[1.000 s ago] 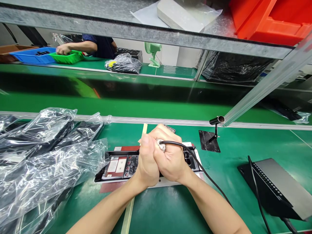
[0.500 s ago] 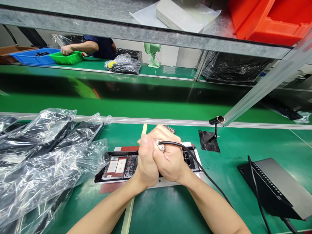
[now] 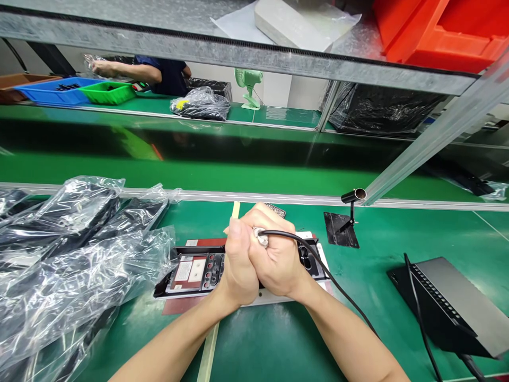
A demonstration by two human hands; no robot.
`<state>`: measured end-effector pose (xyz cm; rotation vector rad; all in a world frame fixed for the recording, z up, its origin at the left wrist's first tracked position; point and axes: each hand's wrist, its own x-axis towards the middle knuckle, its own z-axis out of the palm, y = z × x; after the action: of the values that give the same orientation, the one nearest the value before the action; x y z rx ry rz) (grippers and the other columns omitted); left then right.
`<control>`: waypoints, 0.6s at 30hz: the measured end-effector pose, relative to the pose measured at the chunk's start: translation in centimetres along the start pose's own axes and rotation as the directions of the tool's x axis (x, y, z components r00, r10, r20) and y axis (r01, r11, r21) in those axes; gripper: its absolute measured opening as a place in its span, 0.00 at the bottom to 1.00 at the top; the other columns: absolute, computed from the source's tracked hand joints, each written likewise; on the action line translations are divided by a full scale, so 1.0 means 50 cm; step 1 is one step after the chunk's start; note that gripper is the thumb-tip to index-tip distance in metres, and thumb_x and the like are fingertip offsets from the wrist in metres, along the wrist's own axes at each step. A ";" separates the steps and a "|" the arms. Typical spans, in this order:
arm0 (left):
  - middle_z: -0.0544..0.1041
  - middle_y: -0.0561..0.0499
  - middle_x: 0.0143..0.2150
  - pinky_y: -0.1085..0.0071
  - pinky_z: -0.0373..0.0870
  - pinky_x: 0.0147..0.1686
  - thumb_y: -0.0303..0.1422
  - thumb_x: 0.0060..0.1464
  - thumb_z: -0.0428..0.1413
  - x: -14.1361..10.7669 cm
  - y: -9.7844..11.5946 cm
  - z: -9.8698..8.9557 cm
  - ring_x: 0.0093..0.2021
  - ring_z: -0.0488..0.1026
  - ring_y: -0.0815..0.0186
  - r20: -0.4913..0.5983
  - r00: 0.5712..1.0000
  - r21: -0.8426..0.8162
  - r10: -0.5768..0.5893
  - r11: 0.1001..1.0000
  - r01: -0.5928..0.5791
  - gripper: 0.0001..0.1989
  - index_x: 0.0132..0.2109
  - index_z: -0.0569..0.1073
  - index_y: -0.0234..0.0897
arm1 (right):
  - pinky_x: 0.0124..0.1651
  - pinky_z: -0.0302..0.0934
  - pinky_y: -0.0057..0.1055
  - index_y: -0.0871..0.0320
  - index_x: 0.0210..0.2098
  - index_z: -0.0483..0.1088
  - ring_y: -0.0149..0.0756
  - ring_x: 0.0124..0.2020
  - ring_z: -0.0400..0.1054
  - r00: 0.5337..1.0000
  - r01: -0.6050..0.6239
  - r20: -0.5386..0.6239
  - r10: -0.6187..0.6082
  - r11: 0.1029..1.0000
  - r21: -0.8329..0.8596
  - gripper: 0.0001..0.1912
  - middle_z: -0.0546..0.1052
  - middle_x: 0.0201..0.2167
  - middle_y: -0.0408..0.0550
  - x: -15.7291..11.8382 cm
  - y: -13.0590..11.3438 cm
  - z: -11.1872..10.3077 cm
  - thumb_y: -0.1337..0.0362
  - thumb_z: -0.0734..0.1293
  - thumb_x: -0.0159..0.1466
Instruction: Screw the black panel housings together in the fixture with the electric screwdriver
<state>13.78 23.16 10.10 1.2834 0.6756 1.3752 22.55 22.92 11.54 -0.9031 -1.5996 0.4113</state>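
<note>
Both fists press together over the middle of a long black panel (image 3: 214, 268) with a light edge, which lies flat on the bench. My right hand (image 3: 278, 260) is wrapped round a corded tool (image 3: 261, 237); only its white-wrapped top end shows, with a black cable (image 3: 338, 281) leaving it toward the lower right. Pressed against that fist, my left hand (image 3: 240, 265) is closed round the same tool, thumb upward. The tool's lower end is hidden beneath the hands. Reddish sheets (image 3: 183, 306) stick out from under the panel.
Plastic-bagged black parts (image 3: 79, 270) cover the left side. To the right are a black tube holder (image 3: 353, 196) on a plate and a grey-black box (image 3: 457, 302) with cables. Overhead runs a metal shelf (image 3: 159, 45) with a red bin (image 3: 449, 37). Across the bench, a co-worker's arm (image 3: 131, 70) reaches leftward.
My hands, the tool and the panel look unmoved. The co-worker's hand has lifted from the green tray and moved left to clear plastic.
</note>
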 end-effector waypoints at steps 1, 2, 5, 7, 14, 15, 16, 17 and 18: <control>0.64 0.53 0.26 0.62 0.59 0.30 0.47 0.70 0.42 0.000 0.002 0.002 0.27 0.60 0.64 -0.004 1.000 -0.005 0.001 1.000 -0.001 0.24 0.27 0.62 0.40 | 0.33 0.62 0.36 0.51 0.33 0.73 0.36 0.31 0.67 1.000 0.003 -0.001 -0.003 1.000 0.003 0.08 0.74 0.28 0.44 0.000 0.000 0.000 0.66 0.65 0.68; 0.64 0.53 0.26 0.62 0.59 0.30 0.48 0.70 0.42 0.001 0.003 0.003 0.27 0.60 0.64 -0.010 1.000 -0.011 -0.002 1.000 0.002 0.25 0.27 0.63 0.40 | 0.33 0.62 0.35 0.51 0.33 0.73 0.35 0.31 0.67 1.000 0.006 -0.004 -0.006 1.000 0.006 0.08 0.74 0.28 0.44 0.000 0.000 0.000 0.66 0.65 0.68; 0.65 0.53 0.25 0.62 0.60 0.29 0.50 0.70 0.41 0.002 0.006 0.006 0.26 0.59 0.64 -0.018 1.000 -0.021 -0.006 1.000 0.005 0.27 0.28 0.66 0.39 | 0.33 0.62 0.36 0.51 0.33 0.73 0.35 0.31 0.67 1.000 0.005 -0.007 -0.005 1.000 0.009 0.09 0.74 0.28 0.44 0.000 0.000 0.000 0.65 0.64 0.69; 0.66 0.53 0.25 0.62 0.60 0.29 0.50 0.70 0.41 0.003 0.006 0.006 0.26 0.60 0.64 -0.016 1.000 -0.018 0.001 1.000 -0.001 0.27 0.28 0.67 0.39 | 0.33 0.62 0.36 0.51 0.33 0.73 0.35 0.31 0.67 1.000 0.002 -0.007 -0.002 1.000 0.007 0.09 0.74 0.28 0.44 0.000 -0.001 0.000 0.65 0.63 0.69; 0.67 0.52 0.26 0.62 0.62 0.30 0.49 0.70 0.41 0.001 0.004 0.003 0.27 0.63 0.64 -0.017 1.000 -0.027 -0.018 0.999 0.018 0.26 0.28 0.65 0.39 | 0.33 0.62 0.35 0.51 0.32 0.73 0.35 0.31 0.67 1.000 -0.001 -0.005 0.001 1.000 0.002 0.09 0.74 0.28 0.44 0.000 -0.001 0.000 0.66 0.64 0.68; 0.67 0.52 0.26 0.62 0.62 0.30 0.49 0.70 0.41 0.001 0.004 0.004 0.28 0.63 0.64 -0.010 1.000 -0.030 -0.018 0.999 0.017 0.26 0.28 0.65 0.39 | 0.33 0.62 0.35 0.51 0.32 0.73 0.35 0.31 0.67 1.000 0.002 -0.005 -0.002 1.000 0.003 0.09 0.74 0.28 0.44 0.000 -0.001 0.001 0.66 0.64 0.68; 0.67 0.53 0.27 0.62 0.62 0.31 0.49 0.70 0.41 0.001 0.004 0.003 0.28 0.63 0.64 -0.003 1.000 -0.031 -0.013 0.999 0.013 0.26 0.28 0.65 0.39 | 0.33 0.62 0.35 0.51 0.32 0.73 0.35 0.31 0.67 1.000 0.003 -0.006 -0.003 1.000 0.002 0.09 0.74 0.28 0.44 0.000 -0.001 0.001 0.66 0.64 0.68; 0.67 0.53 0.27 0.62 0.62 0.31 0.49 0.70 0.41 0.001 0.004 0.003 0.28 0.63 0.65 0.004 1.000 -0.029 -0.007 1.000 0.007 0.26 0.28 0.65 0.39 | 0.33 0.62 0.35 0.51 0.32 0.73 0.35 0.31 0.67 1.000 0.002 -0.006 -0.002 1.000 -0.001 0.09 0.74 0.28 0.44 0.000 0.000 0.001 0.66 0.64 0.68; 0.66 0.53 0.27 0.62 0.62 0.30 0.49 0.70 0.42 0.001 0.004 0.003 0.28 0.62 0.65 0.005 1.000 -0.026 0.000 1.000 0.000 0.26 0.28 0.64 0.39 | 0.33 0.63 0.35 0.51 0.32 0.73 0.35 0.31 0.67 1.000 0.000 -0.005 0.000 1.000 -0.005 0.08 0.74 0.28 0.44 -0.001 0.000 0.001 0.66 0.64 0.68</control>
<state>13.86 23.12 10.32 1.2655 0.6524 1.3764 22.51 22.90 11.50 -0.9078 -1.5967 0.4051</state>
